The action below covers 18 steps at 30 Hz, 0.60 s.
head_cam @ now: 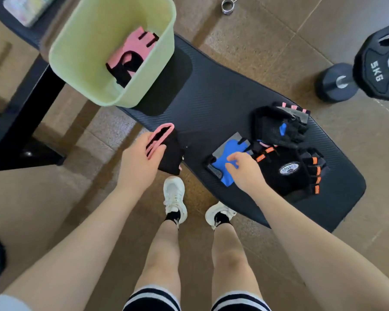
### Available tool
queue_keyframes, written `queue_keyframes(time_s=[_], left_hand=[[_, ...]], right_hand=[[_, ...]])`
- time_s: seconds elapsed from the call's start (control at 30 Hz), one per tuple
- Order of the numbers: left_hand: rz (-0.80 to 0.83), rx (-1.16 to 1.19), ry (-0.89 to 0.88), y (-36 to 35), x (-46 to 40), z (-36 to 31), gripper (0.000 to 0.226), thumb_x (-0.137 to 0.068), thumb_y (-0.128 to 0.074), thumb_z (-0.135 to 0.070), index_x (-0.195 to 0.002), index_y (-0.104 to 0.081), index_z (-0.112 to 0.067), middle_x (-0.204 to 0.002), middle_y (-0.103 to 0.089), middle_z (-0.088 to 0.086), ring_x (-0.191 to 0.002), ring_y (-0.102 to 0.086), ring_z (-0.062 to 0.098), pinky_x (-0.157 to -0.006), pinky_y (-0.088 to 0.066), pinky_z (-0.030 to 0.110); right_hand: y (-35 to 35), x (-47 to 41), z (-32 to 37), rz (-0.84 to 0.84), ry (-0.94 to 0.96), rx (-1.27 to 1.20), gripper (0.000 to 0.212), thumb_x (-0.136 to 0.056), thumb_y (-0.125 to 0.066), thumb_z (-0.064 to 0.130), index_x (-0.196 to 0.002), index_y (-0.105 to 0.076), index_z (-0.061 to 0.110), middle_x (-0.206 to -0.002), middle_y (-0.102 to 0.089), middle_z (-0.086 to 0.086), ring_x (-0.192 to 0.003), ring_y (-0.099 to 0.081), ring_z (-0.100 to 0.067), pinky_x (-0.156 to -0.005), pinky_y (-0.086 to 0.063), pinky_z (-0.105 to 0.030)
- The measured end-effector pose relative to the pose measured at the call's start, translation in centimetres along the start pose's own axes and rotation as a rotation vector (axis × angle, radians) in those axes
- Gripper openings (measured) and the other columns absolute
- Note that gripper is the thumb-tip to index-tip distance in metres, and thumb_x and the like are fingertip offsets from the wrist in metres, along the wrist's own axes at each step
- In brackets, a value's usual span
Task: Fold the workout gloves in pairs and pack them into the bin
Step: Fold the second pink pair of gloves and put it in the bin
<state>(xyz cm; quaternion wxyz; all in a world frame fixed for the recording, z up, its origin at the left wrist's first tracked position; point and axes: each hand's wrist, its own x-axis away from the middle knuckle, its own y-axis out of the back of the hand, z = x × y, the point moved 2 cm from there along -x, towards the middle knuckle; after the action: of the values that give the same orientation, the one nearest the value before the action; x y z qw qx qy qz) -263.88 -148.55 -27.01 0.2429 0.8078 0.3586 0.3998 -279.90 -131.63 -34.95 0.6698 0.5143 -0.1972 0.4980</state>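
Gloves lie in several places. Folded pink-and-black pair sits in the left hand, held off the near edge of the surface; pink cuff edges point up, black body hangs below. Left grip clamped on that pair, thumb over the pink bands. Another pink-and-black pair rests inside the pale green bin, against its right wall.

Right hand rests over a blue-and-grey glove lying flat on the surface, palm side up. Fingers bent and touching the blue panel; cannot tell whether the right grip has closed on it.

Just right of that glove: black glove with orange finger tabs and an oval "SPORTS" patch. Behind it, a crumpled black mesh glove with a blue tab, and behind that, a glove with pink trim, partly covered. These overlap in one heap.

Bin stands on the far end of the dark padded surface. On the tiled floor to the right: weight plate marked 5KG and a dumbbell beside it. Metal spring collar lies near the top edge. White shoes stand close to the surface.
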Motion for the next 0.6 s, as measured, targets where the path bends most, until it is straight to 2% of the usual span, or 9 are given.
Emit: queue_keyframes(time_s=[0.07,0.13,0.23,0.3,0.37,0.4,0.47,0.53,0.6], left_hand=[[-0.008,0.033,0.041,-0.4,-0.3,1.1,0.024,-0.090,-0.053,-0.019,-0.112,-0.054,-0.009,-0.093,-0.055,-0.001,-0.078,-0.049,0.011,-0.058,-0.033,0.002],[-0.009,0.057,0.053,-0.8,-0.5,1.9,0.021,-0.090,-0.051,-0.018,-0.110,-0.054,-0.009,-0.086,-0.054,-0.002,-0.069,-0.047,0.006,-0.056,-0.033,0.001],[-0.018,0.081,0.083,-1.0,-0.6,2.7,0.019,-0.092,-0.048,-0.020,-0.108,-0.052,-0.010,-0.079,-0.050,-0.006,-0.067,-0.046,-0.001,-0.055,-0.035,0.002],[-0.034,0.093,0.119,-1.0,-0.5,3.0,0.020,-0.093,-0.046,-0.022,-0.108,-0.052,-0.009,-0.082,-0.051,-0.004,-0.067,-0.045,0.000,-0.055,-0.034,0.009],[-0.047,0.113,0.144,-0.8,-0.3,3.0,0.019,-0.093,-0.046,-0.022,-0.106,-0.052,-0.010,-0.079,-0.050,-0.005,-0.067,-0.045,0.001,-0.057,-0.033,0.016],[-0.043,0.125,0.152,-0.7,-0.2,2.9,0.017,-0.092,-0.047,-0.023,-0.104,-0.052,-0.011,-0.079,-0.051,-0.005,-0.067,-0.046,0.002,-0.057,-0.034,0.018],[-0.007,0.142,0.160,-0.4,0.1,2.5,0.013,-0.091,-0.049,-0.023,-0.101,-0.052,-0.016,-0.080,-0.053,-0.004,-0.069,-0.048,0.004,-0.061,-0.037,0.022],[0.034,0.153,0.151,0.1,0.2,1.6,0.008,-0.089,-0.052,-0.022,-0.096,-0.051,-0.020,-0.078,-0.055,-0.006,-0.069,-0.050,0.008,-0.061,-0.039,0.026],[0.042,0.168,0.152,0.7,0.4,0.6,0.008,-0.087,-0.054,-0.021,-0.095,-0.052,-0.019,-0.076,-0.055,-0.007,-0.067,-0.050,0.010,-0.061,-0.040,0.028]], right_hand=[[-2.0,-0.5,-0.8,-0.013,0.030,0.100,0.034,-0.090,-0.057,0.026,-0.118,-0.054,0.008,-0.130,-0.047,-0.009,-0.107,-0.053,-0.027,-0.084,-0.040,-0.031],[-3.1,-0.5,-0.8,-0.122,0.067,0.214,0.045,-0.084,-0.063,0.038,-0.117,-0.053,0.010,-0.127,-0.045,-0.006,-0.109,-0.050,-0.027,-0.079,-0.042,-0.032],[-4.4,-0.3,-0.5,-0.174,0.113,0.523,0.060,-0.078,-0.065,0.049,-0.117,-0.047,0.007,-0.126,-0.043,-0.011,-0.110,-0.045,-0.030,-0.079,-0.046,-0.035],[-4.9,-0.4,-0.7,-0.184,0.121,0.636,0.056,-0.075,-0.070,0.043,-0.111,-0.050,0.003,-0.122,-0.049,-0.016,-0.101,-0.051,-0.033,-0.072,-0.049,-0.037],[-4.9,-0.2,-0.6,-0.247,0.181,0.696,0.043,-0.069,-0.078,0.030,-0.094,-0.058,0.002,-0.106,-0.059,-0.016,-0.082,-0.059,-0.033,-0.057,-0.049,-0.036],[-4.5,-0.1,-0.6,-0.279,0.200,0.683,0.033,-0.072,-0.074,0.025,-0.090,-0.059,0.003,-0.101,-0.061,-0.015,-0.078,-0.059,-0.032,-0.055,-0.048,-0.035],[-3.3,0.0,-0.6,-0.286,0.114,0.391,0.019,-0.083,-0.058,0.022,-0.091,-0.056,0.005,-0.095,-0.059,-0.010,-0.080,-0.058,-0.030,-0.063,-0.047,-0.038],[-1.8,0.6,-0.3,-0.276,-0.036,-0.113,0.017,-0.083,-0.056,0.023,-0.087,-0.055,0.007,-0.081,-0.058,-0.007,-0.076,-0.056,-0.027,-0.068,-0.047,-0.038],[0.1,1.8,0.6,-0.323,-0.086,-0.504,0.015,-0.084,-0.055,0.016,-0.098,-0.057,0.011,-0.089,-0.062,-0.005,-0.080,-0.056,-0.021,-0.075,-0.047,-0.032]])
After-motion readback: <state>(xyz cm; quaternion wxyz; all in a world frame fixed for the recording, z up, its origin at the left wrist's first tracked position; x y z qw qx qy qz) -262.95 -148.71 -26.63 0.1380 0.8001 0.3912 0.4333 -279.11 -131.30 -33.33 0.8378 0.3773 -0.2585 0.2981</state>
